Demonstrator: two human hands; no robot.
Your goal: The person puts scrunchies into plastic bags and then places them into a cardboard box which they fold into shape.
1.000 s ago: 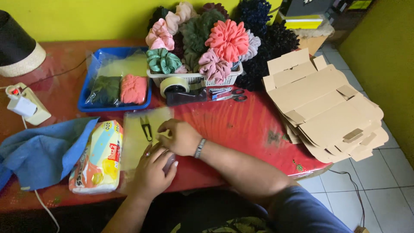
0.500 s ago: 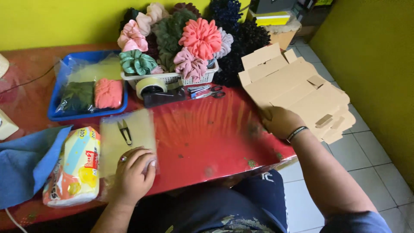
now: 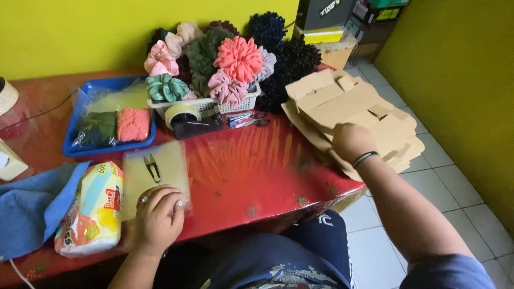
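Here right hand (image 3: 350, 140) grips flat cardboard boxes (image 3: 342, 104).

Yellow walls (image 3: 80, 32), grey tiled floor (image 3: 455, 182), red table (image 3: 257, 160)

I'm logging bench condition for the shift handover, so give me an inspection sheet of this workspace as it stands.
Surface: red table, glossy, spotted with marks.
Job's things: stack of flat cardboard boxes at the table's right end; clear plastic bags with small snips on top.
Clutter: basket of scrunchies, tape dispenser, scissors, blue tray, tissue pack, blue cloth.
Grippers: left hand rests on the bags; right hand on the cardboard stack.
Cables: white cable at the lower left.
Surroundings: yellow walls, tiled floor.
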